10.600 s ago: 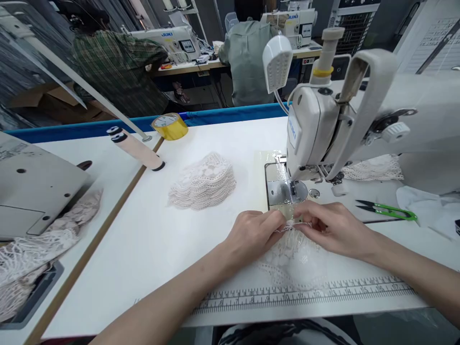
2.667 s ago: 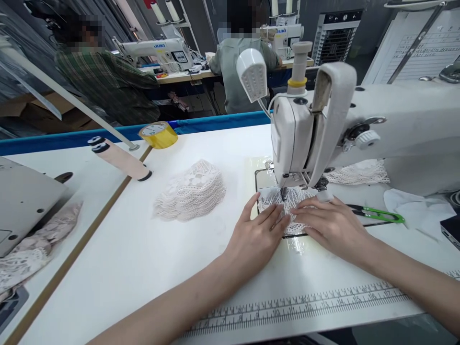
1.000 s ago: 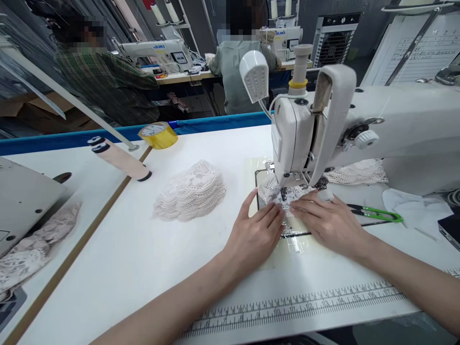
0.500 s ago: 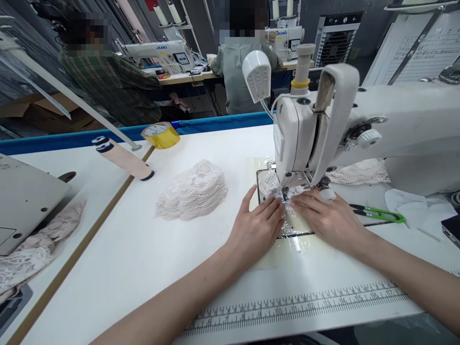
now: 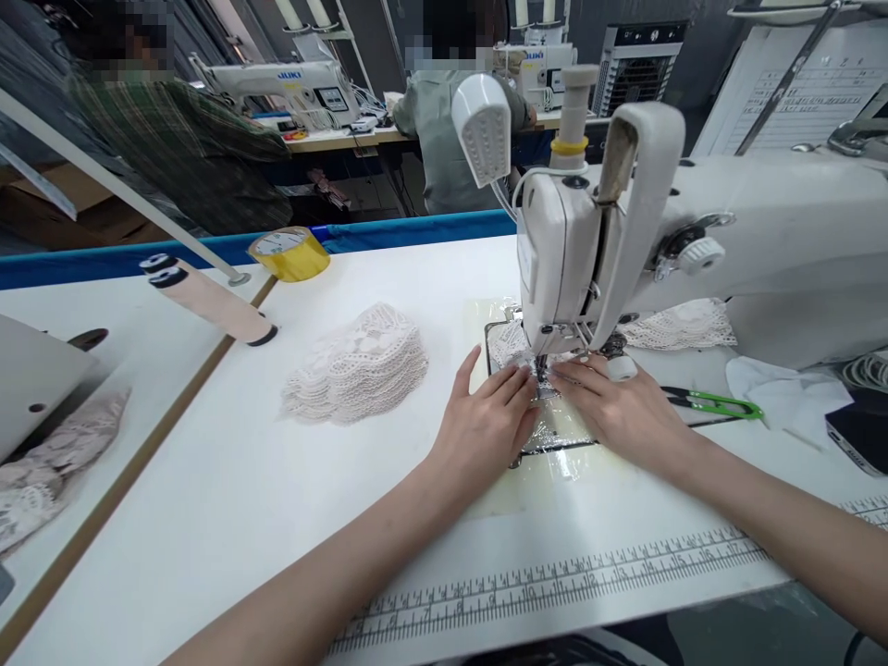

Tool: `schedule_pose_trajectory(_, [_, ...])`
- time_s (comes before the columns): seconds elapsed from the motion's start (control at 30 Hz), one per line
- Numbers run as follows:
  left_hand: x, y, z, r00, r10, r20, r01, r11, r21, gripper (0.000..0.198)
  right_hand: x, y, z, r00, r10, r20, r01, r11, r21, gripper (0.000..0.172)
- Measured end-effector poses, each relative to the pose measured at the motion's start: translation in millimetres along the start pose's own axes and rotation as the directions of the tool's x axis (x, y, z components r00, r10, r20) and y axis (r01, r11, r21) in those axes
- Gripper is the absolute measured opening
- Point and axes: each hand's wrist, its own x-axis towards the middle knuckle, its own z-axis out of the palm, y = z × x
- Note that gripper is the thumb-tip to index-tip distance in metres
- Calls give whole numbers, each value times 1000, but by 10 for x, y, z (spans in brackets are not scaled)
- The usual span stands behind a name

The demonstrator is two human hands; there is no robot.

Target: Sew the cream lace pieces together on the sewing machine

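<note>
A white sewing machine [image 5: 565, 268] stands over the worktop, with a piece of pale lace [image 5: 509, 342] around its needle and presser foot. Just left of the foot, my left hand [image 5: 482, 425] lies flat, fingertips on the lace and one finger spread away. My right hand [image 5: 621, 407] rests to the right of the foot, fingers stretched toward the needle and touching the lace's near edge. Both hands look open, pressing rather than gripping; the fabric under the fingertips is mostly hidden. A stack of scalloped lace pieces [image 5: 361, 365] sits left of my left hand.
Green-handled thread snips [image 5: 725, 404], white cloth [image 5: 787, 393] and a black device [image 5: 860, 435] lie right. More lace [image 5: 684, 326] is behind the needle. Yellow tape [image 5: 291, 254] and a pink thread cone [image 5: 215, 301] stand left. A printed ruler [image 5: 555, 587] runs along the front edge. Two people sit beyond.
The whole view has shifted slightly, so things appear a little further left and up. My hands stay beside the presser foot, with little visible movement of the lace.
</note>
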Motion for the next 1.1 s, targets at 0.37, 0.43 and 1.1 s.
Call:
schedule_pose_trajectory(0.37, [-3,20,-11,1000,-8,-1,8,1000,19,27,18,4,-2,999,5,-37,-4,1000,25,37])
schedule_pose_trajectory(0.43, [-3,17,-11,1000,-14,3,14,1000,23,27,21,4,-6,999,-1,-38,2,1000,27,38])
schedule_pose_trajectory(1.1, [75,-94,-97,988,-31,149,4,984,179,41,16,60,-6,999,7,-42,-3,994,110,42])
